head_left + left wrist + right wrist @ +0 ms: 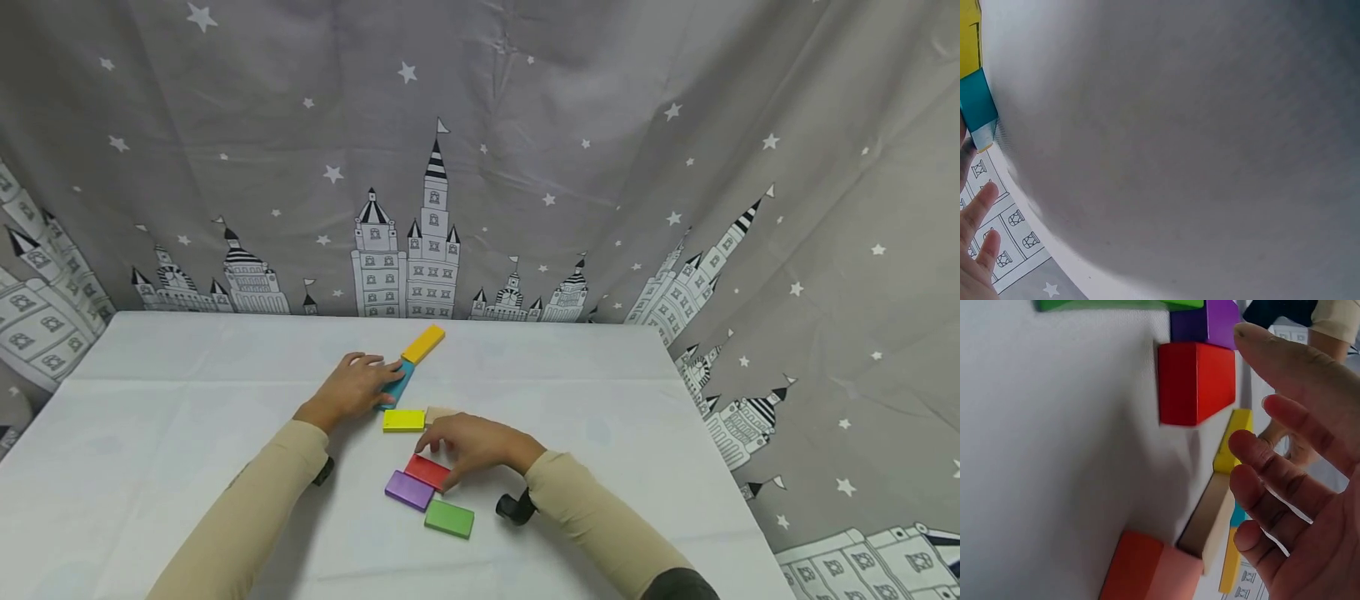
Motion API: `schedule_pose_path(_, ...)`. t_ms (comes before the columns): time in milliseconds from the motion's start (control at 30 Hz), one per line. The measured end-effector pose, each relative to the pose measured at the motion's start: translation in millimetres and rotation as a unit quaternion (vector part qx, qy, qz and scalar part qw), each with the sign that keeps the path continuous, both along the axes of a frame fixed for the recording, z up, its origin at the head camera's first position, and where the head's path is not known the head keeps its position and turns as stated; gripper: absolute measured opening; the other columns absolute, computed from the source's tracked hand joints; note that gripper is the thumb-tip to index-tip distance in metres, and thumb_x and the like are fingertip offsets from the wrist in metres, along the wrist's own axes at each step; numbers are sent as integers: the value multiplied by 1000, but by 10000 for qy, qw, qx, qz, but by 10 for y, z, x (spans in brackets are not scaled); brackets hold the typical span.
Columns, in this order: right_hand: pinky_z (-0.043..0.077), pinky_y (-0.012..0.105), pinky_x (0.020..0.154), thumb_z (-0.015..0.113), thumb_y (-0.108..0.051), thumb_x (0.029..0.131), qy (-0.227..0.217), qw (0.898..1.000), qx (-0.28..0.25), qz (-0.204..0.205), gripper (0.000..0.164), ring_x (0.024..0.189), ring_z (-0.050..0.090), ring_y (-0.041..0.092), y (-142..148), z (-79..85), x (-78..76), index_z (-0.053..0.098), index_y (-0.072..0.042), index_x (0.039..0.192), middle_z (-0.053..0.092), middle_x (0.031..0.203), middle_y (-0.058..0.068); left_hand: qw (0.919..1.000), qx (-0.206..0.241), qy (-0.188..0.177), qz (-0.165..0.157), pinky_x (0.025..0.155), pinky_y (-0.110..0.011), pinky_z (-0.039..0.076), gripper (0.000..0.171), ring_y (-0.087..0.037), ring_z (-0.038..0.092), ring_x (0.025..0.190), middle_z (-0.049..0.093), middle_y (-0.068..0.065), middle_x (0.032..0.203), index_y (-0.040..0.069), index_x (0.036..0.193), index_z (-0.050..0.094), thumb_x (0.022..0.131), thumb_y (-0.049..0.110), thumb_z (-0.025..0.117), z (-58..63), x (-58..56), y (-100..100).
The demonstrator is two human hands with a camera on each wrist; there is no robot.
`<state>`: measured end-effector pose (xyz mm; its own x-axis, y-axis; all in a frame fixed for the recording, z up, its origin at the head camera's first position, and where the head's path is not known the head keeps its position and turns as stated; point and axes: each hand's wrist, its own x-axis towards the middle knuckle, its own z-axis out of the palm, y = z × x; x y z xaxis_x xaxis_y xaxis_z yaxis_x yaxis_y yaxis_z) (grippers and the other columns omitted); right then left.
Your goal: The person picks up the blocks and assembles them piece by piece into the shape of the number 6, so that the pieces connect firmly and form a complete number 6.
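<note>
My left hand (351,390) grips a blue block (402,383) at the table's far middle, thumb near its front end and fingers toward its back end. A yellow-orange block (423,342) continues the line behind the blue one, end to end. My right hand (480,442) hovers over a red block (427,472), thumb and fingers spread about it. In the right wrist view, a gap shows between those fingers and the red block. A purple block (409,491) lies against the red one, and a green block (449,519) sits just in front.
A bright yellow block (403,421) meets a plain wooden block (438,413), partly covered by the right hand. Beside the wooden one, an orange-red block (1147,569) appears in the right wrist view. A white cloth (187,400) covers the table; a grey castle-print curtain (525,108) hangs behind.
</note>
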<state>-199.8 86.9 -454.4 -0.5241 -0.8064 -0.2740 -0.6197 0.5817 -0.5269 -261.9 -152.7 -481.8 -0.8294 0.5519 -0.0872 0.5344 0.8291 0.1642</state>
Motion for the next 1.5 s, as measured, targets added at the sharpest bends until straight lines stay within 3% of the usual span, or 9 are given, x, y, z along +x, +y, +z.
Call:
schedule_pose_path(567, 41, 10, 76, 82, -23, 77, 278, 9966, 597, 486, 44, 89, 51, 3, -204, -56, -48, 66, -20, 118, 61, 101, -9, 10000, -63, 35, 43, 109, -59, 27, 58, -35, 43, 131, 49, -6, 144, 14, 139, 53, 87, 36, 68, -30, -19, 23)
schedule_pose_path(1167, 39, 12, 73, 82, -26, 78, 362, 9950, 787, 489, 40, 86, 48, 5, -130, -31, -54, 68, -21, 115, 57, 95, -8, 10000, -10, 5, 41, 108, -60, 27, 59, -36, 43, 131, 50, -6, 144, 13, 139, 53, 87, 37, 69, -32, -43, 10)
schedule_pose_path(1500, 41, 12, 73, 82, -24, 78, 23, 9969, 713, 329, 38, 87, 48, 4, -19, -28, -33, 70, -21, 114, 55, 93, -10, 10000, -44, -46, 64, 109, -60, 26, 60, -36, 43, 131, 49, -5, 144, 13, 139, 52, 87, 37, 68, -53, -47, 15)
